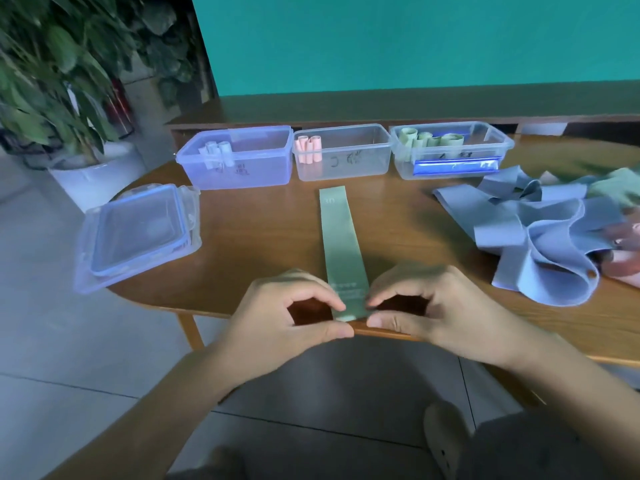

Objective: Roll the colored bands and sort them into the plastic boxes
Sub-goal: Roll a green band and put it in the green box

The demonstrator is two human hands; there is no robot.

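A green band (340, 237) lies flat and straight on the wooden table (263, 237), running from the boxes toward me. My left hand (294, 317) and my right hand (426, 306) pinch its near end at the table's front edge, one at each corner. Three clear plastic boxes stand in a row at the back: the left box (239, 161) holds pale blue rolls, the middle box (343, 154) holds pink rolls, the right box (450, 150) holds green rolls.
A heap of loose blue, green and pink bands (547, 230) lies at the right. A stack of box lids (138, 233) sits on the table's left end. A potted plant (62, 81) stands on the floor at the left. My knee and shoe show below.
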